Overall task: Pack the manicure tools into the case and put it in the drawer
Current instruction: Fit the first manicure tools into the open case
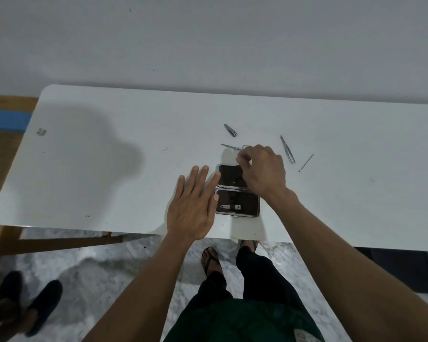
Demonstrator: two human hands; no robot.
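Observation:
A black manicure case (232, 191) lies open on the white table (109, 169), both halves flat. A nail clipper (230, 206) sits in the near half. My left hand (193, 206) is flat with straight fingers against the case's left edge. My right hand (262, 169) hovers over the far half and pinches small scissors (232, 147), whose blades point left. A second nail clipper (230, 130) lies farther back. Tweezers (287, 149) and a thin pick (306, 163) lie to the right of my right hand.
The table stands against a pale wall (208, 45). A small scrap (41, 131) lies at its far left. Below the near edge are my legs and sandalled feet (210, 260) on a marble floor; another person's dark shoes (30, 304) stand at lower left.

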